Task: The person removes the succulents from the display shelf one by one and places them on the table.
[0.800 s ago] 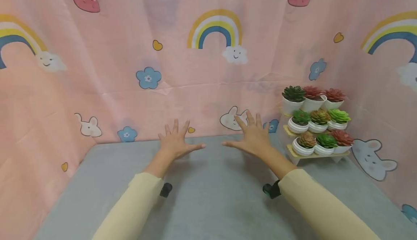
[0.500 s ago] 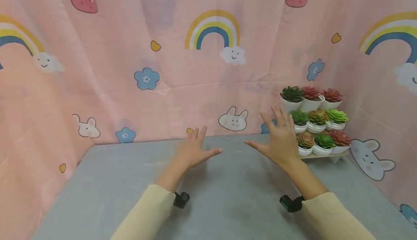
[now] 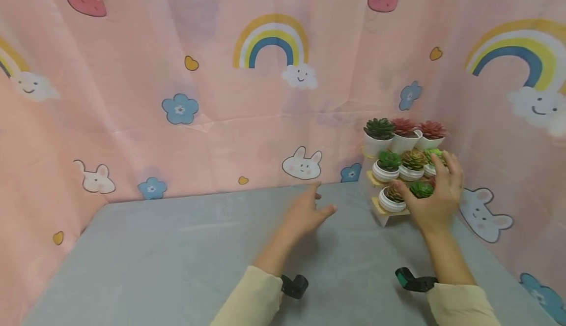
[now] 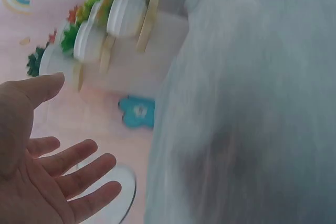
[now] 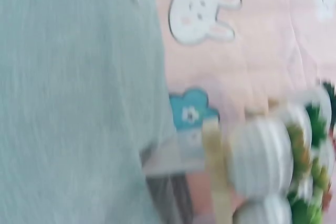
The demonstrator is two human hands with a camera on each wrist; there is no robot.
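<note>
Potted succulents stand in three tiers on a stepped stand (image 3: 383,209) at the right back of the table. My right hand (image 3: 435,205) is in front of the stand's right part, fingers spread and bent a little, covering some lower pots; whether it touches them I cannot tell. A white pot with a brown-green plant (image 3: 391,199) shows left of its thumb. My left hand (image 3: 305,215) hovers over the table left of the stand, holding nothing; in the left wrist view its fingers (image 4: 86,177) are spread, with white pots (image 4: 127,15) beyond.
A grey-blue cloth covers the table (image 3: 177,247). Behind it and on the right hangs a pink curtain (image 3: 247,139) with printed rainbows, rabbits and flowers. Black devices (image 3: 295,286) are at both wrists.
Both hands have moved right; the right one has come in front of the potted plants and the left one nearer to the stand. The head view has turned slightly right.
</note>
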